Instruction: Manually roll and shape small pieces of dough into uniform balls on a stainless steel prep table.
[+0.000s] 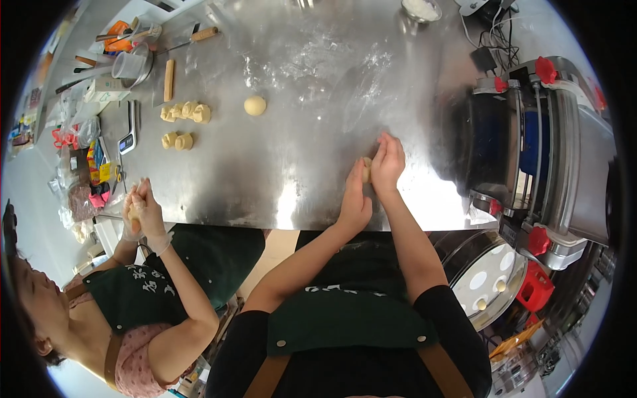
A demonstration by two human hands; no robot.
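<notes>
On the steel table (pixel 312 152), a small piece of pale dough (pixel 367 170) sits between my two hands near the front edge. My left hand (pixel 355 202) lies along its left side with the fingers together. From the right, my right hand (pixel 388 164) curves around it; the two hands partly hide the dough. Farther left lies a smooth round dough ball (pixel 255 105), apart from both hands. Beyond it are a row of cut dough pieces (pixel 186 111) and two more pieces (pixel 177 140) nearer me.
A scraper with a wooden handle (pixel 168 81) and a digital scale (pixel 129 129) lie at left. A co-worker's gloved hands (pixel 142 209) press dough there. At right stand a metal roller machine (pixel 551 146) and a round steamer tray (pixel 478 282). A flour bowl (pixel 421 10) is far back.
</notes>
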